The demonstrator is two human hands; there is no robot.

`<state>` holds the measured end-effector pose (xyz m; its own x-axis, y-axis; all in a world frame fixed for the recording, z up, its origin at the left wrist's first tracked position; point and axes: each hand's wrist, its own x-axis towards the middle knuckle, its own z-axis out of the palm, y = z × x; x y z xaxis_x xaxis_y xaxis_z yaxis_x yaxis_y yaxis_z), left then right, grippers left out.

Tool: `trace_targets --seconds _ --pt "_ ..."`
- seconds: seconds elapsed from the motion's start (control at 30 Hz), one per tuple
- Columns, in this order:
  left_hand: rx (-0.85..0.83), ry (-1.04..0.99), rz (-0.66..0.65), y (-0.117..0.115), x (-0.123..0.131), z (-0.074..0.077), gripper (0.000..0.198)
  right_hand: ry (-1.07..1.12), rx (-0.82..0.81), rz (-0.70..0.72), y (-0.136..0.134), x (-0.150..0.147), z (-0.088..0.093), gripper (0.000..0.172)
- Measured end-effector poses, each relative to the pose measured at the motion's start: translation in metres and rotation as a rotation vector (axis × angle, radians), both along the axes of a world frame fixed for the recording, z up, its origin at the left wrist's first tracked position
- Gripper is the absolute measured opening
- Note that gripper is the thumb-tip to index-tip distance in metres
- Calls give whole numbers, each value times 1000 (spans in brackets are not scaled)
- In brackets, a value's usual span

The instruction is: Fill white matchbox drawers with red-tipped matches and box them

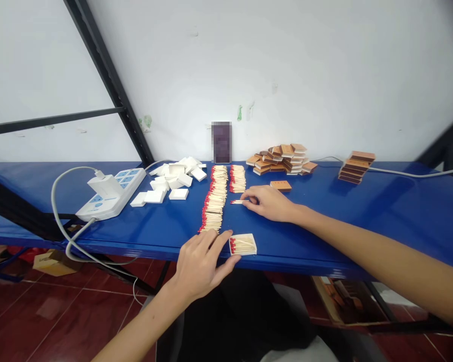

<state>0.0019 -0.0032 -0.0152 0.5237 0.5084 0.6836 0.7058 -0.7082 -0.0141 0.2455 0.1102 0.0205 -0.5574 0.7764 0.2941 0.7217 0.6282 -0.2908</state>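
My left hand point(202, 261) rests at the table's front edge, its thumb and fingers closed round a white matchbox tray point(242, 245) filled with red-tipped matches. My right hand point(269, 202) lies further back and pinches a few matches point(237, 201) against the blue tabletop point(381, 211). Two long rows of laid-out matches, a longer one point(214, 201) and a shorter one point(237, 178), run back from my hands toward the wall.
Empty white trays point(173, 181) are piled at the back left beside a white power strip point(111, 193) with a plugged charger and grey cable. Brown matchbox sleeves form a heap point(283, 159), a stack point(355, 167) and one single sleeve point(281, 185). A blurred dark card point(221, 142) leans on the wall.
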Motion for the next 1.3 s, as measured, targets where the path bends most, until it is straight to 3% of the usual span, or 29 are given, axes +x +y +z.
trace_targets --seconds 0.17,0.5,0.83,1.3 --pt "4 16 6 0 -1 0 40 16 36 44 -5 -2 0 28" --pt "-61 65 -37 -2 0 4 28 15 26 63 -9 -6 0 28" --pt "-102 -35 -106 -4 -2 1 18 33 11 60 -9 -5 1 24" --pt "-99 4 -83 -4 -2 1 18 22 -12 77 -10 -5 2 27"
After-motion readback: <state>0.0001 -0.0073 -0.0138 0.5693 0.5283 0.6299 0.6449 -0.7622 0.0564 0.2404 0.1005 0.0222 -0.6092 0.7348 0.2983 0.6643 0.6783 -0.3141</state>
